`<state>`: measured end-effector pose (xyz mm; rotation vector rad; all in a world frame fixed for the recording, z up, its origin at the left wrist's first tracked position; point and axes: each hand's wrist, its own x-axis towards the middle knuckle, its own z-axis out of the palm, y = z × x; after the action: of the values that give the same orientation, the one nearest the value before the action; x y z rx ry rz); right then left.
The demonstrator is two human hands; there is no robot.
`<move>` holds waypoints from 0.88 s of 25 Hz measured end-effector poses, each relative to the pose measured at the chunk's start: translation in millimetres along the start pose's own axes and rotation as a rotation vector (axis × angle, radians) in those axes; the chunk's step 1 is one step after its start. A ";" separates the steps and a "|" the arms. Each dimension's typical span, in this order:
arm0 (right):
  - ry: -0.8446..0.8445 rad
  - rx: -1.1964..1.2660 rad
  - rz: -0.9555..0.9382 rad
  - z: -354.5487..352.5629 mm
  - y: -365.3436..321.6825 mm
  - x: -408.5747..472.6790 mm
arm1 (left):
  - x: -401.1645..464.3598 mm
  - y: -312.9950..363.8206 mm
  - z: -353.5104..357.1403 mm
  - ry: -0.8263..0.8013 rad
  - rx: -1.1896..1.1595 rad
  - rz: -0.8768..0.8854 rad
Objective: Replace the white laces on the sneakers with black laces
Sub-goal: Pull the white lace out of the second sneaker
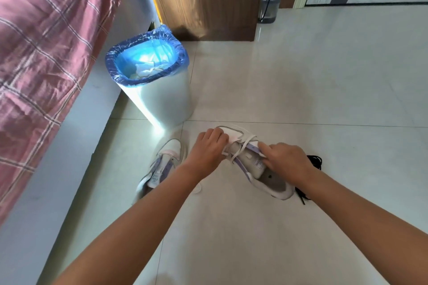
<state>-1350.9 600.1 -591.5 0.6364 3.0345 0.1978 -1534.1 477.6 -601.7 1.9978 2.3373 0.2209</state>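
Observation:
Two white sneakers with lilac trim lie on the tiled floor. The right sneaker (266, 178) still carries a white lace (243, 146) across its eyelets. My left hand (209, 146) pinches that lace near the toe end. My right hand (286, 159) grips the sneaker's right side by the lilac eyelet strip. The left sneaker (163, 164) lies beside my left forearm, with no lace visible in its eyelets. A loose end of white lace (197, 190) shows under my left wrist. Black laces (311, 164) lie in a heap behind my right hand.
A grey waste bin (157, 90) lined with a blue bag stands just beyond the left sneaker. A bed with a red checked cover (41, 41) fills the left side. A wooden cabinet (203, 0) and a water jug (269, 7) stand at the back.

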 end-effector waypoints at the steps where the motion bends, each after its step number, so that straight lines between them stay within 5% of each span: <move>1: 0.052 -0.025 -0.012 0.7 -0.5 -1.1 | 0.6 -1.2 1.3 -0.006 0.016 -0.012; 5: -0.098 0.005 0.016 14.6 0.4 -1.6 | -2.9 -5.2 9.4 -0.065 -0.016 -0.080; 9: -0.153 -0.045 0.010 18.6 1.1 0.2 | -1.8 3.6 0.9 0.047 -0.792 -0.459; 11: -0.165 -0.035 0.015 19.0 -1.2 0.7 | 1.7 4.6 -0.6 0.016 -0.967 -0.555; 16: -0.132 0.004 0.003 11.8 -7.7 2.9 | 2.9 11.1 6.1 -0.067 -0.567 -0.314; 22: -0.132 -0.011 -0.022 11.0 -7.9 3.4 | 5.0 10.7 -2.2 -0.016 -0.600 -0.430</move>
<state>-1356.5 595.7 -603.5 0.5901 2.9102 0.1647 -1524.7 484.0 -597.7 1.1959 2.2507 0.7607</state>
